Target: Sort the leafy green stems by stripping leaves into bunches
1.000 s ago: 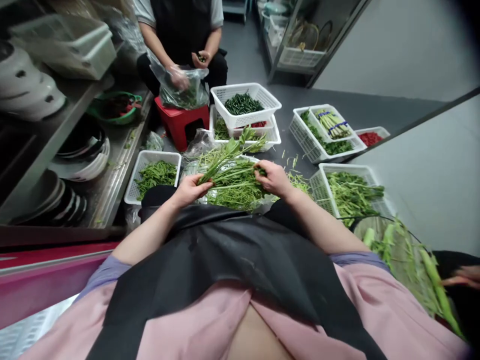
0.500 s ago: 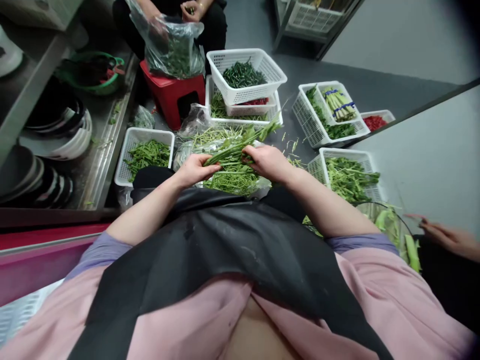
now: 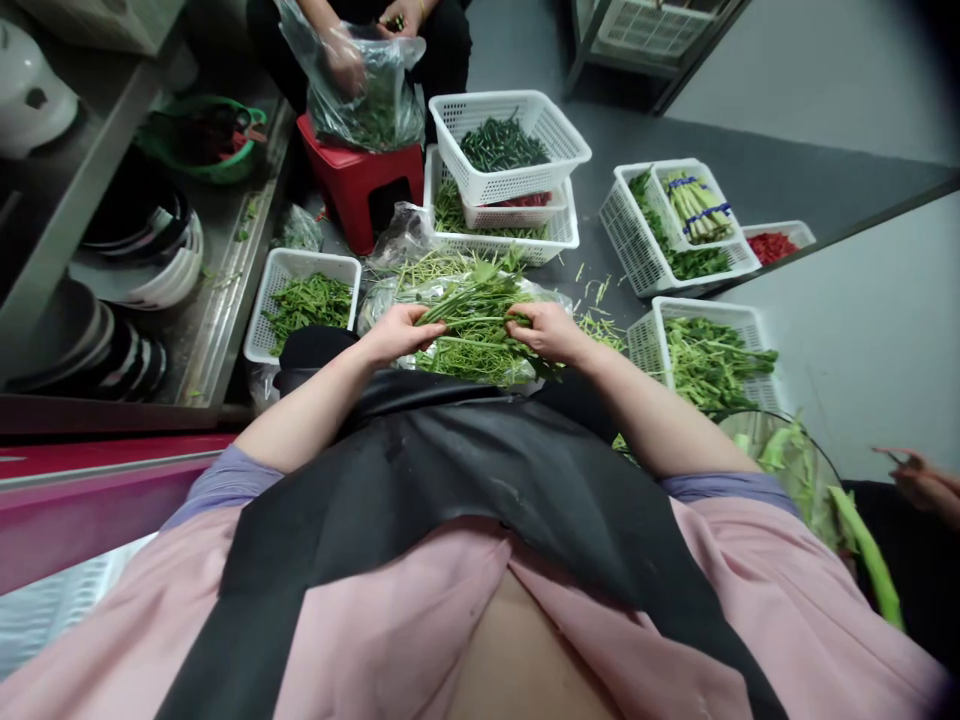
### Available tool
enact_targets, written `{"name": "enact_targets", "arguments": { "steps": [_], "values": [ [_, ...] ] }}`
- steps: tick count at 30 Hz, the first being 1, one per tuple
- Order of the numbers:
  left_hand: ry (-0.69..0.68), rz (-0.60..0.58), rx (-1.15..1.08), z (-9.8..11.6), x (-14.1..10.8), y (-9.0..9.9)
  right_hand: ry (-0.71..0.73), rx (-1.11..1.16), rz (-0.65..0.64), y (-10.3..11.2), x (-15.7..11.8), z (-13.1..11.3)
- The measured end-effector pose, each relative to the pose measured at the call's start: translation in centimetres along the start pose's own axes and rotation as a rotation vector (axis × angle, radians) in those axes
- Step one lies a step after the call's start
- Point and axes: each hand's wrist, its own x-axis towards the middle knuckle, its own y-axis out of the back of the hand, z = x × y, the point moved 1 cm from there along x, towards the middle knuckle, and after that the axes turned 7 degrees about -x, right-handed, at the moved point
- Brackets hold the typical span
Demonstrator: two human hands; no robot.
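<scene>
Left hand (image 3: 397, 333) and right hand (image 3: 553, 332) each have their grip closed around greens (image 3: 480, 300); loose stems could spill onto the floor (image 3: 517, 50) if either slackens.

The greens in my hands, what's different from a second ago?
The right hand has come down about level with the left hand. The greens lie lower, with leaves showing below the right hand. Both hands keep hold; the red stool and stacked baskets stayed put.

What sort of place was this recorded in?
Probably a commercial kitchen's prep area: stacked dishes on a metal shelf, a white basket of green chillies, and a held bunch of greens.
</scene>
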Motion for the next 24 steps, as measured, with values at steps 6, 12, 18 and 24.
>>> {"name": "enact_targets", "arguments": {
  "steps": [6, 12, 18, 24],
  "values": [
    [-0.009, 0.026, -0.086, -0.4, 0.1, -1.0, -0.327, 0.585, 0.558, 1.2, -0.5, 2.1],
    [0.008, -0.034, -0.082, 0.0, 0.4, -1.5, 0.182, -0.189, 0.045, 1.8, -0.1, -2.8],
    [-0.023, -0.04, -0.019, 0.1, 0.4, -1.8, 0.463, -0.663, -0.329, -0.4, 2.0, -4.5],
    [-0.122, 0.008, -0.068, 0.0, 1.0, -1.7, 0.31, -0.368, -0.199, -2.4, 2.4, -3.2]
  ]
}}
